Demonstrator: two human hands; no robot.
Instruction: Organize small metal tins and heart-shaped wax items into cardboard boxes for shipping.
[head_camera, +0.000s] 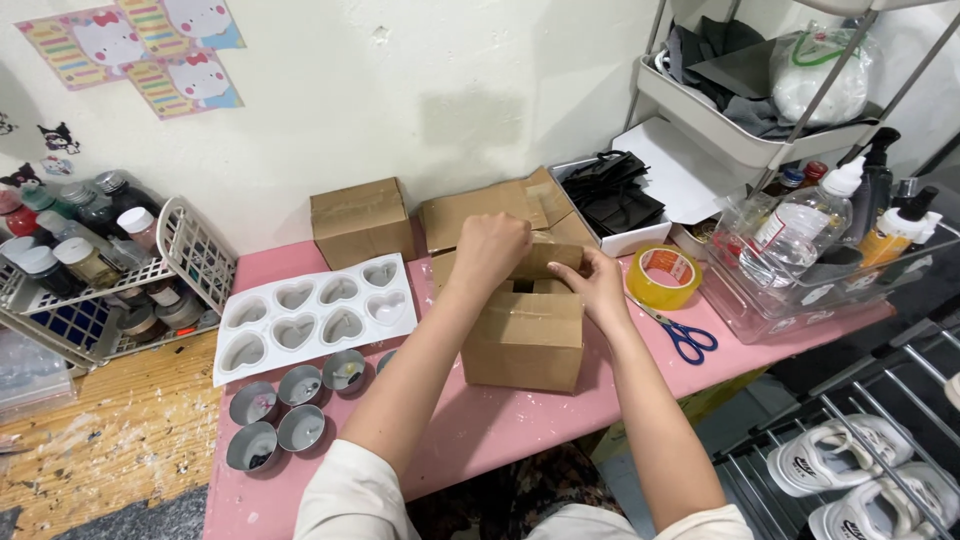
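Observation:
A small brown cardboard box (525, 345) stands on the pink table (500, 420), its top flaps partly folded in. My left hand (490, 250) presses down on the top flap at the box's back left. My right hand (597, 285) grips the flap at the right side of the top. Both hands touch the box. A roll of yellowish packing tape (664, 277) lies just right of my right hand, with blue-handled scissors (685, 338) in front of it.
A white heart-shaped mould tray (315, 315) and several small metal tins (290, 410) lie left of the box. Two more cardboard boxes (362, 220) stand at the wall. A wire basket of jars (95, 265) sits far left; a clear bin with bottles (810, 265) and a white trolley shelf (745, 130) are right.

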